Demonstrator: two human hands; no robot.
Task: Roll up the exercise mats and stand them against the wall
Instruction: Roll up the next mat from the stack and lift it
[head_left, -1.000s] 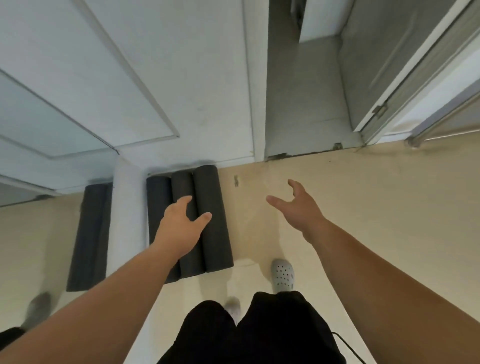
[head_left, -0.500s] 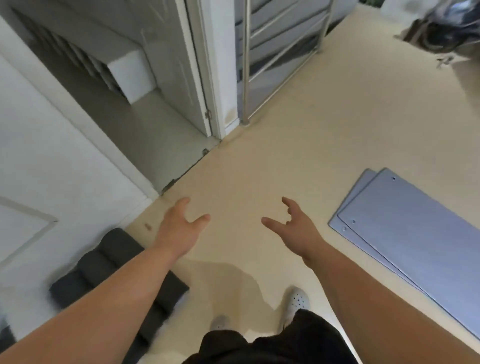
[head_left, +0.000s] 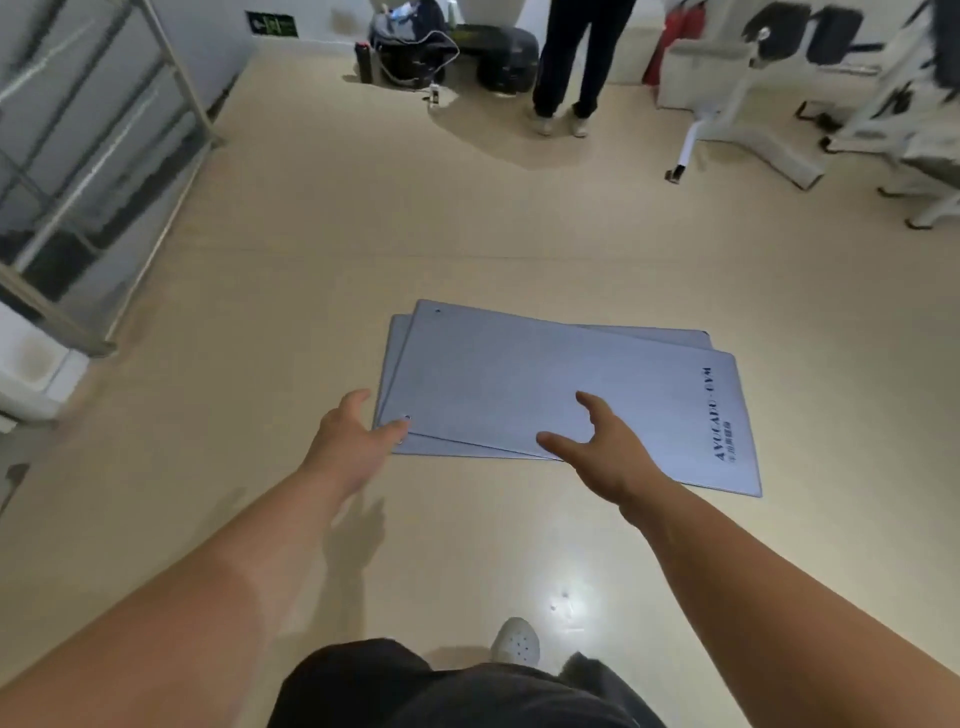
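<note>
now facing two flat mats (head_left: 519, 384), hands (head_left: 348, 441) empty.

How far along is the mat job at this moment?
Nothing rolled shows in this view. Two grey-blue mats lie flat and stacked on the floor: the top mat askew over the lower mat. The open left hand and right hand reach toward them. Rolling and standing both remain.
</note>
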